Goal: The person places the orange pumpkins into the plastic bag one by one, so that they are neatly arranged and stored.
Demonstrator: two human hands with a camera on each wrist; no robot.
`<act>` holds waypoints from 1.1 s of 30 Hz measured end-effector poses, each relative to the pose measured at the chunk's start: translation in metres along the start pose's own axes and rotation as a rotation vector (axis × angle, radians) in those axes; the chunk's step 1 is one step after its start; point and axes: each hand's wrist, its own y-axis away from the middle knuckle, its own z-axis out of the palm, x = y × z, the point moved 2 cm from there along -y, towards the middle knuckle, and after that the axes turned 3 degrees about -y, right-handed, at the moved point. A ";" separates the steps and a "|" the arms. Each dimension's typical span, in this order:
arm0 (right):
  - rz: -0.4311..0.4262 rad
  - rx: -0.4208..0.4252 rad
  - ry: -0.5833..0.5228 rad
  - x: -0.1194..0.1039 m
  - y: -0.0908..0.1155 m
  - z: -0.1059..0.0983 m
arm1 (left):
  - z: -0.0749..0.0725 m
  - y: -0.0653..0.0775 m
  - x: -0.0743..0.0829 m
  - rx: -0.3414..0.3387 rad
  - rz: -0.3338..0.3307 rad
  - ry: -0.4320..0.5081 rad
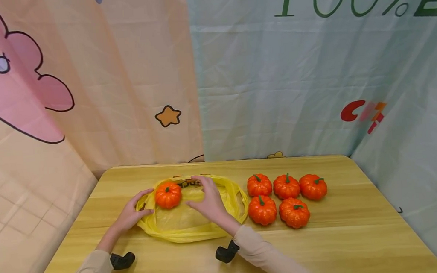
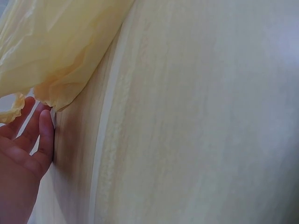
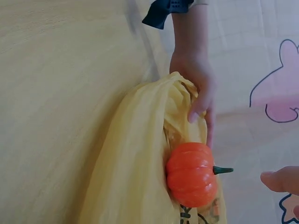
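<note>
my left hand [image 1: 129, 213] holds the yellow bag [image 1: 184, 235]; my right hand [image 1: 212, 203], fingers spread, grips nothing. one pumpkin [image 1: 168, 195] seems bagged; next, i'd likely reach for the loose pumpkins [image 1: 262, 211].

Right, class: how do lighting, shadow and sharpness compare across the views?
Head: brighter, small highlights on the orange pumpkins; left wrist: hazy, wooden table soft-grained, pale sheen upper right; right wrist: dark shadow beside the yellow bag.
</note>
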 end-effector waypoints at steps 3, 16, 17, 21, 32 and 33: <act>-0.027 0.017 0.009 -0.001 0.005 -0.009 | 0.000 0.000 0.001 -0.003 0.003 -0.003; -0.192 0.093 0.102 -0.017 0.025 -0.051 | 0.000 0.001 -0.002 -0.002 -0.001 -0.033; -0.202 0.102 0.116 -0.017 0.027 -0.055 | 0.001 0.001 -0.002 0.001 -0.001 -0.036; -0.244 0.140 0.181 -0.014 0.031 -0.075 | 0.001 0.000 -0.003 0.002 0.002 -0.045; -0.252 0.239 0.345 0.006 0.054 -0.140 | 0.001 -0.001 -0.003 0.002 -0.013 -0.050; -0.250 0.248 0.358 0.008 0.056 -0.146 | 0.001 -0.001 -0.003 0.006 -0.016 -0.048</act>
